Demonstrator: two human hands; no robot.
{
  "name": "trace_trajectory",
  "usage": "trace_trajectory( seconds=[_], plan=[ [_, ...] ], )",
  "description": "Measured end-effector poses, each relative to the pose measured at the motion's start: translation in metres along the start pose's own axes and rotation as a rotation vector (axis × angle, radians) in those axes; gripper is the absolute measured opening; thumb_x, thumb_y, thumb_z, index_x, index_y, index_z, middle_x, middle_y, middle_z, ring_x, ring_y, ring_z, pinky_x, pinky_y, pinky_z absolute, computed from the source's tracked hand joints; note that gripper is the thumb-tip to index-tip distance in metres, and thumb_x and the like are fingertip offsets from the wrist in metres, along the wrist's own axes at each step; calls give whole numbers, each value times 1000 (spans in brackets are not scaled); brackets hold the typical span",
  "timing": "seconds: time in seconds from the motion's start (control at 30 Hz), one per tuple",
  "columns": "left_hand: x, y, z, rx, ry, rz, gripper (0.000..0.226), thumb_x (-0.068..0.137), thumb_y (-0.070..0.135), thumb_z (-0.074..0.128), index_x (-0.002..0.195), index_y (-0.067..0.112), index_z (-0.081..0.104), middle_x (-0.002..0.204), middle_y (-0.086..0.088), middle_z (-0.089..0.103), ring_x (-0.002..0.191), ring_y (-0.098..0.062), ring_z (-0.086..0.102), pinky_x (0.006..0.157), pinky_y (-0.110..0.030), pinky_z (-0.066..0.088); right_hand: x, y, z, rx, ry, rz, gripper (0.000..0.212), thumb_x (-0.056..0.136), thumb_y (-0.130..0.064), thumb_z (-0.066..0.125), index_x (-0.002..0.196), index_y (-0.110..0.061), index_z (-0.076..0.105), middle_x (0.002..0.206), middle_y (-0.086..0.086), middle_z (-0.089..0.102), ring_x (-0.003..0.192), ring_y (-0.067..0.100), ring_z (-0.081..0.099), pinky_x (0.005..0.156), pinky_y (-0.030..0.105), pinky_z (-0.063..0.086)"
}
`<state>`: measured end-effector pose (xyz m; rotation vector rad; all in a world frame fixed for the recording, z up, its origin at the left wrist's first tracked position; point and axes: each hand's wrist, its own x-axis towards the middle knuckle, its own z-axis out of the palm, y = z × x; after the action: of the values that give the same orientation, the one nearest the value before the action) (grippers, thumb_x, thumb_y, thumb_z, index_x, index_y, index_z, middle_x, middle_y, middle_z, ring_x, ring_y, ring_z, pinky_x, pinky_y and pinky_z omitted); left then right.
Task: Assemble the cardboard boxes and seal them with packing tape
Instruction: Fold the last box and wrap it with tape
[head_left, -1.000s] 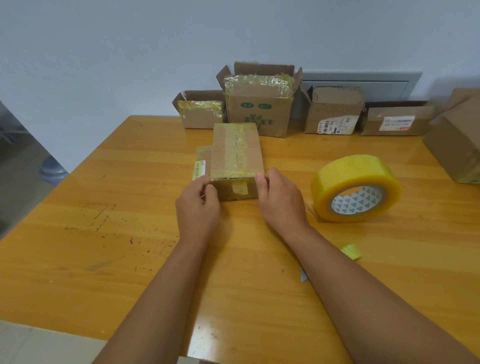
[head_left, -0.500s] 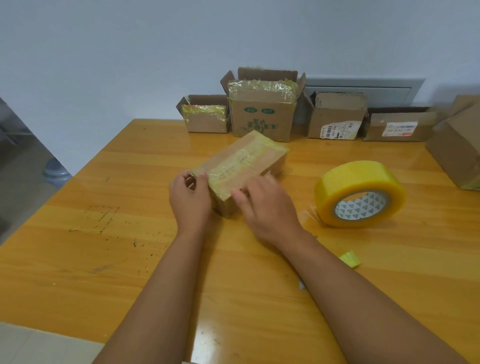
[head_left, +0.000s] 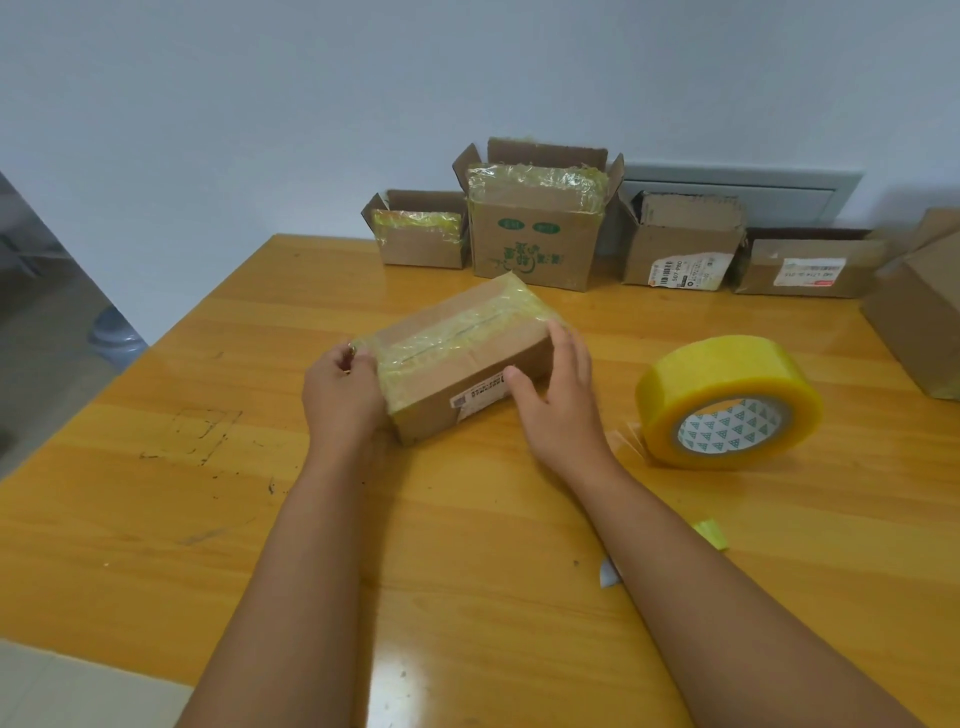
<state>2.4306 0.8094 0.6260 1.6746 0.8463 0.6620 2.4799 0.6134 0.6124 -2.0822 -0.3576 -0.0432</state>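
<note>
- Turned since a second ago, the small taped box (head_left: 457, 358) now lies slantwise on the tabletop (head_left: 156, 519), its long axis running from about 8 o'clock to 2 o'clock, where before it pointed straight away from the person; a printed label now faces the camera on its near side.
- At the box's 8 o'clock end, the left hand (head_left: 340, 400) curls its fingers round the end face, thumb side up, probably to steady it while it swings.
- Near the 3 o'clock end, the right hand (head_left: 558, 395) rests with fingers fairly straight and spread, fingertips over the top edge and thumb against the labelled side; it looks to be pushing the box round rather than gripping it.
- Yellowish tape already covers the top seam and wraps the left end, so I judge this box close to sealed and being checked or turned for another strip.
- At 3 o'clock of the box, apart from it, the tape roll (head_left: 727, 400) stands tilted within easy reach of the right hand.
- Along the wall at 12 o'clock a row of other cardboard boxes (head_left: 535, 239) sits, several with flaps open.
</note>
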Motion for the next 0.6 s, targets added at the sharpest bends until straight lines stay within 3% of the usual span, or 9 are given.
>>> trace_trajectory(
  seconds=[0.1,0.17,0.27,0.37,0.47,0.53,0.6],
  plan=[
    [2,8,-6,79,44,59,49,100,30,55,145,14,47,118,0,62,113,-25,60,101,-45,49,0,3,1,-65,74,-66,63,96,-41,57,150,-23,30,149,1,34,133,16,38,110,34,38],
    [0,15,-9,187,-20,103,56,100,33,55,150,17,36,134,-1,56,125,-23,52,103,-38,44,-3,2,1,-108,85,-86,66,95,-44,59,150,-19,31,144,0,39,129,15,41,104,28,39],
    [-9,18,-11,635,23,296,45,98,39,52,140,22,49,153,-7,37,140,-31,30,112,-45,27,-8,-1,4,-205,20,-176,59,93,-49,60,138,-13,46,126,1,51,112,18,51,87,28,44],
    [-28,18,-7,765,124,482,37,98,42,50,127,23,64,141,-11,43,131,-35,32,108,-48,24,-14,-5,4,-243,25,-386,47,90,-49,55,113,-9,61,107,4,55,98,22,54,80,33,46],
    [-55,15,3,776,-50,563,56,95,63,39,129,25,62,136,-8,49,126,-30,39,106,-44,30,-22,-7,2,-253,-45,-554,38,88,-38,49,103,-6,66,126,11,51,115,27,48,96,37,43],
    [-64,11,3,814,-143,567,75,87,75,26,136,26,56,142,-6,46,132,-27,37,110,-42,27,-25,-9,-2,-198,-82,-559,33,89,-30,46,99,-6,66,138,11,48,127,26,43,105,40,40],
    [-64,8,-3,847,-183,611,82,83,76,19,140,27,53,146,-4,45,137,-24,33,114,-41,21,-23,-8,-5,-158,-42,-507,32,92,-25,44,109,-7,65,144,10,47,132,24,42,109,38,38]
  ],
)
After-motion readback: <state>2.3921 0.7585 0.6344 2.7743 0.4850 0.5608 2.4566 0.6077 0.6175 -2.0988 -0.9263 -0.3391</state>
